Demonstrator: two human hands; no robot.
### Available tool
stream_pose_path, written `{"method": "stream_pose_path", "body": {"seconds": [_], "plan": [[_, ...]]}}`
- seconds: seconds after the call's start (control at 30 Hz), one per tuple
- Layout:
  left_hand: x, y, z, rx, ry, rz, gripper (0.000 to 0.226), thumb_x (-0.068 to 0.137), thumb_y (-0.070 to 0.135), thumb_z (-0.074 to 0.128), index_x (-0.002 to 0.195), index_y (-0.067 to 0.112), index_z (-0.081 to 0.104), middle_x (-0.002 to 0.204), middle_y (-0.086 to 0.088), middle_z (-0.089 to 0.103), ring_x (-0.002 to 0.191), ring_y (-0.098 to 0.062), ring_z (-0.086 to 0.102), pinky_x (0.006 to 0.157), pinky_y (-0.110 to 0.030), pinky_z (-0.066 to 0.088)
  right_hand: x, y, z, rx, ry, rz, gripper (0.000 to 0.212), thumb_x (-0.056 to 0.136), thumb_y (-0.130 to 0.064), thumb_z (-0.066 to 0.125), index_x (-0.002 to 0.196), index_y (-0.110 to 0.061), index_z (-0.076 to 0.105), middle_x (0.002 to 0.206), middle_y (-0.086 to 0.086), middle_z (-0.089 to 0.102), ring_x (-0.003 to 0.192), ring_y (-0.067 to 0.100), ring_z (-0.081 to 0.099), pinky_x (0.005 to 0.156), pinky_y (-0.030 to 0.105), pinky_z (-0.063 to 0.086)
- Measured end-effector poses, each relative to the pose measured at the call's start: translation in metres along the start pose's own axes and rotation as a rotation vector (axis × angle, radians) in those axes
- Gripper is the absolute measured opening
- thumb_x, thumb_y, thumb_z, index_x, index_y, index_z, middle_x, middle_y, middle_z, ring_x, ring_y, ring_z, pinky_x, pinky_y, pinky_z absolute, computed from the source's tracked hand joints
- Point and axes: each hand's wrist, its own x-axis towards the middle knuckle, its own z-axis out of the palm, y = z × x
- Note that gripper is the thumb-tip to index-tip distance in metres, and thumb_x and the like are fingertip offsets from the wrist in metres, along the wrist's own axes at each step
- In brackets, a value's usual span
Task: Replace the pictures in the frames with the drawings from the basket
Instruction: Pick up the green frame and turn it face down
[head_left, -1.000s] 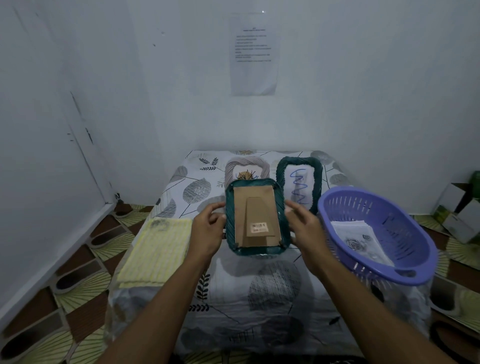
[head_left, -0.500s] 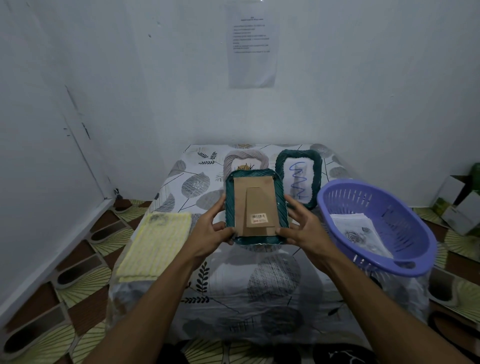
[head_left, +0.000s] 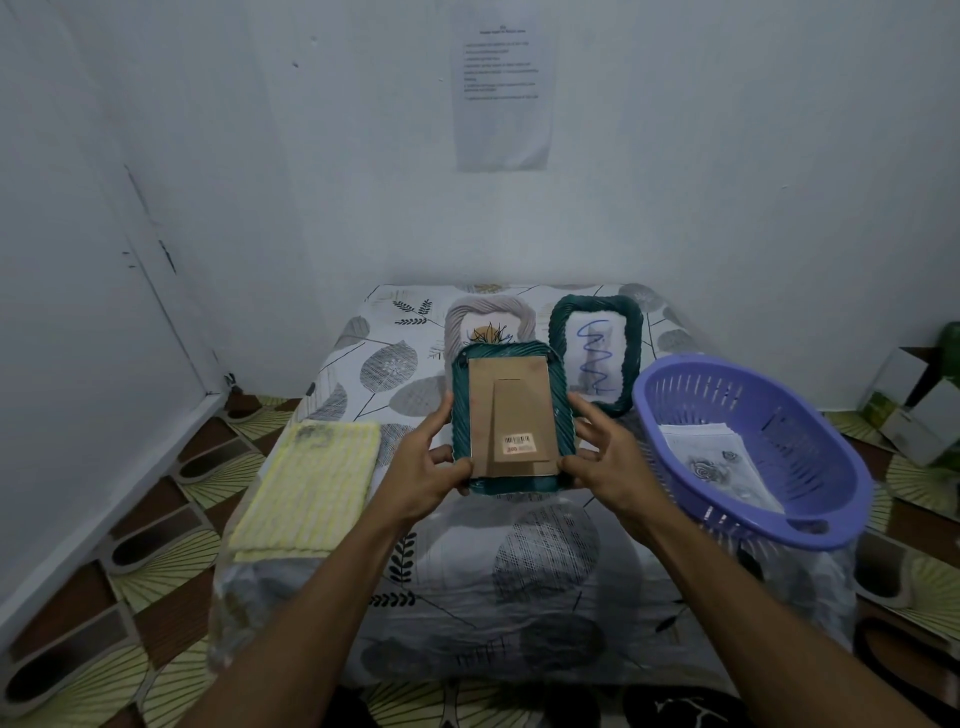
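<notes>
Left hand: My left hand (head_left: 426, 467) grips the lower left corner of the held frame (head_left: 462, 400), with the thumb on its back and the fingers curled behind.
Right hand: My right hand (head_left: 608, 462) holds the lower right corner. The thumb presses the back and the forefinger lies straight along the side.
Held frame: Dark green and lifted above the table (head_left: 519, 571), with its back towards me. The brown backing board, with its flat stand and barcode sticker, is in place. I cannot see the front.
Cloth: A yellow cloth (head_left: 306, 483) lies on the table's left side, apart from my hands.
Basket: A purple basket (head_left: 810, 410) sits at the table's right edge, just beside my right hand. The drawings (head_left: 722, 467) lie inside it, and the top sheet shows grey roses.
Green frame: A second green frame (head_left: 631, 358) lies face up behind the held one, showing a blue squiggle.
Grey frame: A grey frame (head_left: 488, 317) is next to it, partly hidden by the held frame, showing an orange and dark image.
Done: Possibly the green frame, if the squiggle is one of the drawings, though I cannot be sure.
Left: I judge the held frame unopened, so its backing must come off and a drawing go in. The grey frame likely follows.
</notes>
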Motion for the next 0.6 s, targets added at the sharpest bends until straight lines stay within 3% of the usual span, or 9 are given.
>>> {"method": "stream_pose_path", "body": {"seconds": [0.13, 0.23, 0.33, 0.43, 0.5, 0.6], "plan": [[0.002, -0.002, 0.0, -0.044, -0.012, -0.027, 0.085, 0.085, -0.013, 0.059, 0.152, 0.024, 0.022, 0.138, 0.008, 0.051, 0.083, -0.021, 0.063, 0.06, -0.033, 0.053, -0.002, 0.0, -0.003, 0.042, -0.001, 0.017, 0.081, 0.083, 0.008, 0.061, 0.146, -0.036, 0.035, 0.153, 0.002, 0.036, 0.129, 0.007, 0.037, 0.07, 0.028, 0.057], [0.004, -0.006, -0.002, -0.058, -0.019, -0.039, 0.083, 0.086, -0.01, 0.058, 0.15, 0.028, 0.023, 0.122, 0.02, 0.059, 0.082, -0.02, 0.064, 0.061, -0.031, 0.054, -0.003, 0.001, -0.004, 0.091, -0.001, 0.055, 0.076, 0.086, 0.006, 0.057, 0.145, -0.038, 0.038, 0.151, 0.001, 0.04, 0.133, 0.016, 0.042, 0.079, 0.04, 0.057], [0.007, -0.01, -0.004, -0.021, 0.013, -0.046, 0.07, 0.092, 0.0, 0.056, 0.148, 0.032, 0.029, 0.096, 0.008, 0.068, 0.078, -0.018, 0.064, 0.068, -0.03, 0.057, -0.002, 0.004, -0.004, 0.208, 0.013, 0.127, 0.065, 0.091, 0.006, 0.05, 0.14, -0.036, 0.046, 0.14, 0.002, 0.054, 0.124, 0.028, 0.054, 0.078, 0.047, 0.058], [0.009, -0.018, -0.001, 0.072, 0.076, -0.057, 0.054, 0.098, 0.006, 0.048, 0.147, 0.024, 0.036, 0.104, 0.004, 0.062, 0.091, -0.017, 0.061, 0.084, -0.037, 0.053, -0.001, 0.012, -0.004, 0.182, 0.052, 0.149, 0.055, 0.094, 0.007, 0.047, 0.137, -0.026, 0.051, 0.136, 0.006, 0.057, 0.124, 0.026, 0.055, 0.092, 0.053, 0.053], [0.006, -0.025, 0.003, 0.202, 0.064, -0.043, 0.049, 0.099, 0.009, 0.045, 0.146, 0.021, 0.038, 0.121, -0.001, 0.059, 0.106, -0.016, 0.056, 0.092, -0.033, 0.046, -0.003, 0.02, -0.005, 0.103, 0.072, 0.156, 0.054, 0.093, 0.011, 0.045, 0.137, -0.019, 0.051, 0.137, 0.007, 0.057, 0.124, 0.025, 0.055, 0.096, 0.054, 0.05], [0.003, -0.036, 0.009, 0.416, 0.023, 0.06, 0.046, 0.097, 0.006, 0.046, 0.142, 0.019, 0.045, 0.126, -0.004, 0.059, 0.11, -0.018, 0.054, 0.092, -0.021, 0.041, -0.007, 0.03, -0.005, -0.018, 0.1, 0.153, 0.053, 0.092, 0.012, 0.047, 0.132, -0.021, 0.057, 0.126, 0.004, 0.064, 0.105, 0.018, 0.064, 0.076, 0.032, 0.059]]}}
